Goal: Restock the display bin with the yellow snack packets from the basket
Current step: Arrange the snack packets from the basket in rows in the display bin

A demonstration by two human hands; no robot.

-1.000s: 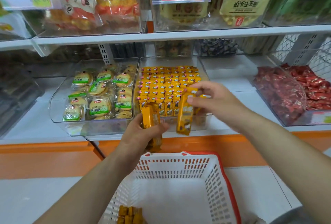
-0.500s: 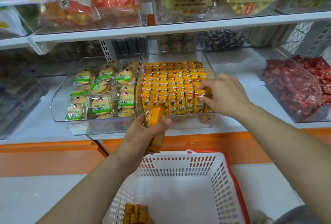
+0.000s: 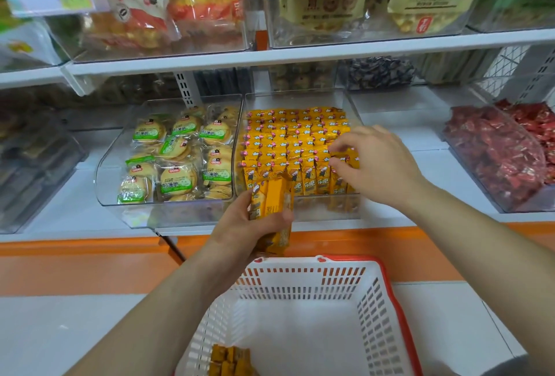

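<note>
We are looking at a white lower shelf (image 3: 426, 123) running across the middle of the frame, with 4 clear bins sitting on it in front. At centre the display bin (image 3: 300, 99) is holding rows of yellow snack packets (image 3: 294, 135). A biscuit bin (image 3: 105, 171) is standing just beside it on the left. A bin of red packets (image 3: 492, 162) is sitting at right, and a dark bin (image 3: 39, 165) at far left. Across the top, an upper shelf (image 3: 300, 55) is carrying more clear bins of bagged snacks (image 3: 168, 15).
</note>
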